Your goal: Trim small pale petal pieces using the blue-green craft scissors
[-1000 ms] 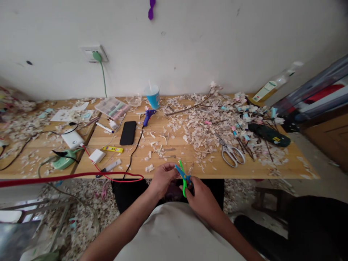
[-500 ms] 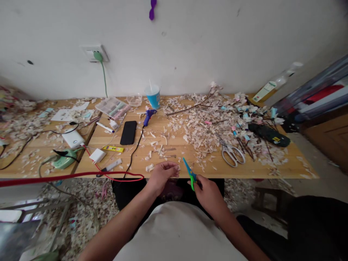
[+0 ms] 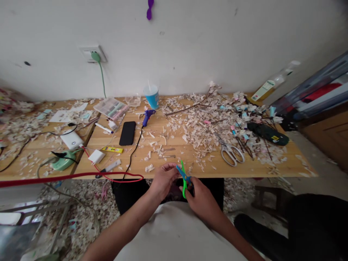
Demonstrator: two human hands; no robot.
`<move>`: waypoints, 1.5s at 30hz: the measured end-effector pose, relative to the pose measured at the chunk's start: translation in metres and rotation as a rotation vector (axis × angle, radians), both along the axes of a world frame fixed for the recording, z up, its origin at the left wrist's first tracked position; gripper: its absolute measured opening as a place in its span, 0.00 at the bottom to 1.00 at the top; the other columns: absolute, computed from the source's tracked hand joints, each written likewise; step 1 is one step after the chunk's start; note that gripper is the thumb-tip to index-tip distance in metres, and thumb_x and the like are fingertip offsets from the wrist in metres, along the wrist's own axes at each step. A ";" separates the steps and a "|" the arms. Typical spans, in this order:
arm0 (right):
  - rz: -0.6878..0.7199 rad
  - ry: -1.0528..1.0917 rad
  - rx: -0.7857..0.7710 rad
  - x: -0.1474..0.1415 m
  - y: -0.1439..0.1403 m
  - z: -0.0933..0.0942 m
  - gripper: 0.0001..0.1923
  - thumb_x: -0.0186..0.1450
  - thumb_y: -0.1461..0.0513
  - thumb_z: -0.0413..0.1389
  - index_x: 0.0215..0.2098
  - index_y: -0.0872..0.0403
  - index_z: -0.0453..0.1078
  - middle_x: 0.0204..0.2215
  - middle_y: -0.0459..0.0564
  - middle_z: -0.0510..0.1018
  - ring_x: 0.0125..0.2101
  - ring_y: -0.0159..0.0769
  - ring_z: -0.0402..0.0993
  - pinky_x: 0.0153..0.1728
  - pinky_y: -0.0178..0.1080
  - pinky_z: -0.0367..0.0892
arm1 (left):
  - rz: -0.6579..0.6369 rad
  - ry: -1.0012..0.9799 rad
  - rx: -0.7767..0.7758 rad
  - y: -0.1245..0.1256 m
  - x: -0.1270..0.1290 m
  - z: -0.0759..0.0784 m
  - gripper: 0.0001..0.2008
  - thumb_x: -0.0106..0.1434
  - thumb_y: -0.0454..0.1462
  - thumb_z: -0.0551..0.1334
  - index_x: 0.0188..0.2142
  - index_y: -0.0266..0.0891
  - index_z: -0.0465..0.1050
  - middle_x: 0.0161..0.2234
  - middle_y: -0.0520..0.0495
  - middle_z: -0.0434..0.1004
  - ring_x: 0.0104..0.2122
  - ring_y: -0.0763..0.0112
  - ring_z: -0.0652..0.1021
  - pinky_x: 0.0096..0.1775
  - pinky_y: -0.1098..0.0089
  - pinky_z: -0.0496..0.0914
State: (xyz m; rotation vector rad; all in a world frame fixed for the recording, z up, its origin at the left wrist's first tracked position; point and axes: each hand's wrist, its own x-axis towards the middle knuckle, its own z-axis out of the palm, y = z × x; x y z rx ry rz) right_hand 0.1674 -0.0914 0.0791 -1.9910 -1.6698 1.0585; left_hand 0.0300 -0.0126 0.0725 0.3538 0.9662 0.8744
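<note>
White wall (image 3: 190,47) backs a long wooden counter (image 3: 288,168), strewn with pale shavings (image 3: 206,127) thickest on the right, where grey scissors (image 3: 231,154) lie; a black phone (image 3: 127,132) and blue cup (image 3: 152,96) sit left of them. At the near edge, the right hand (image 3: 202,197) has its grip clamped on small blue-green scissors (image 3: 183,177), blades apart, while the left hand (image 3: 163,179) pinches together something too small to tell beside the blades.

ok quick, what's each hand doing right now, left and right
Left hand: fingers pinched at the blades of the scissors; whatever it may hold is too small to tell.
Right hand: closed on the scissors' handles, blades open.
</note>
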 end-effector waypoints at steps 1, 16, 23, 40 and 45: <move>0.000 0.001 -0.004 0.000 0.000 0.000 0.05 0.64 0.60 0.50 0.38 0.53 0.63 0.36 0.52 0.74 0.35 0.39 0.71 0.37 0.37 0.60 | -0.005 0.000 0.003 -0.001 0.000 0.000 0.14 0.43 0.35 0.75 0.28 0.33 0.76 0.25 0.50 0.78 0.25 0.75 0.77 0.31 0.75 0.72; -0.024 0.008 -0.022 -0.006 0.004 0.001 0.10 0.64 0.64 0.49 0.42 0.55 0.68 0.38 0.54 0.76 0.39 0.42 0.73 0.40 0.38 0.61 | 0.006 0.035 0.051 0.000 0.003 0.002 0.12 0.44 0.35 0.74 0.28 0.34 0.77 0.25 0.51 0.78 0.25 0.77 0.76 0.32 0.75 0.69; -0.016 -0.008 -0.018 -0.005 0.002 0.001 0.08 0.64 0.63 0.50 0.42 0.54 0.67 0.38 0.54 0.76 0.39 0.42 0.73 0.40 0.38 0.61 | -0.058 0.101 0.107 0.000 0.001 -0.002 0.10 0.47 0.36 0.73 0.28 0.35 0.77 0.25 0.51 0.78 0.25 0.77 0.74 0.32 0.75 0.68; -0.020 -0.010 0.010 -0.005 0.000 0.002 0.10 0.63 0.64 0.49 0.42 0.55 0.66 0.39 0.55 0.75 0.40 0.44 0.73 0.40 0.39 0.62 | -0.109 0.212 0.221 -0.003 0.001 -0.004 0.09 0.50 0.38 0.71 0.29 0.36 0.76 0.26 0.51 0.77 0.25 0.75 0.74 0.32 0.74 0.67; -0.030 0.011 0.034 -0.004 0.000 -0.001 0.10 0.62 0.65 0.50 0.43 0.55 0.65 0.38 0.54 0.75 0.38 0.42 0.72 0.40 0.39 0.63 | -0.130 0.206 0.215 -0.003 0.003 -0.003 0.09 0.50 0.38 0.71 0.29 0.36 0.77 0.26 0.51 0.76 0.25 0.75 0.74 0.31 0.74 0.68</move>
